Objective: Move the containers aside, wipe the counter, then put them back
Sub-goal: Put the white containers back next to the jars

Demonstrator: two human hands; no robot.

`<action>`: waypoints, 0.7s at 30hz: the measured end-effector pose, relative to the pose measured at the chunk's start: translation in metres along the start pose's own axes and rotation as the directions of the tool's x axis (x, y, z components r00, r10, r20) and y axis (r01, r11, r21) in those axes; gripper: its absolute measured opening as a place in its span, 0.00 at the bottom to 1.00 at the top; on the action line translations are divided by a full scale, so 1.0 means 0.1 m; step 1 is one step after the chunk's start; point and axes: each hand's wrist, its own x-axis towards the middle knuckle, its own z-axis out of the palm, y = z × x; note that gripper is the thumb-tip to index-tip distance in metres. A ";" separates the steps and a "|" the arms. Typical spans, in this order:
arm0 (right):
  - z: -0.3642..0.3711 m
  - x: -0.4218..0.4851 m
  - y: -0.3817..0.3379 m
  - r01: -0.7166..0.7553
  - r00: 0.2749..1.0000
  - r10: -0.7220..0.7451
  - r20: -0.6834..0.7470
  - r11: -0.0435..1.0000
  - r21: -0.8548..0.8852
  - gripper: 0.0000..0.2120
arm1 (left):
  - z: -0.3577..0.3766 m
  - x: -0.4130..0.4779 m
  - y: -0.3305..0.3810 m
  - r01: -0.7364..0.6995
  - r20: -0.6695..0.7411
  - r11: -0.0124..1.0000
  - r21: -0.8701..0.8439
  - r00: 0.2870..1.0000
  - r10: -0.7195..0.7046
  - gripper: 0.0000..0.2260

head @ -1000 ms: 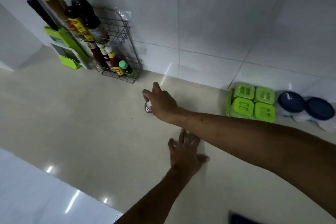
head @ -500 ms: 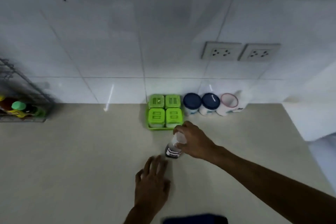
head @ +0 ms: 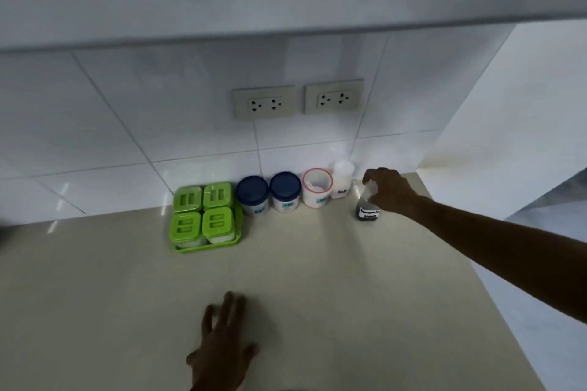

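Note:
My right hand [head: 389,190] grips the top of a small clear bottle [head: 367,208] with a black label, standing on the beige counter [head: 317,279] at the right end of a row along the wall. That row holds a green tray [head: 208,246] of several green-lidded boxes, two blue-lidded white jars [head: 252,195] [head: 285,190], a red-rimmed white tub [head: 317,189] and a small white salt jar [head: 343,179]. My left hand [head: 222,346] lies flat on the counter near the front, fingers spread, holding nothing.
A white tiled wall with two double sockets [head: 264,102] rises behind the row. An overhead cabinet edge [head: 286,32] crosses the top. The counter ends at a side wall [head: 508,120] on the right.
My right hand has carried the small bottle from the left rack area rightward to the end of the container row. My view swung right. My left hand stayed on the counter.

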 end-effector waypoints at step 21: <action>-0.05 0.49 0.23 0.047 0.986 -0.016 -0.165 0.982 0.185 0.23 | 0.06 0.02 0.00 0.025 0.058 0.997 0.073 0.998 -0.030 0.49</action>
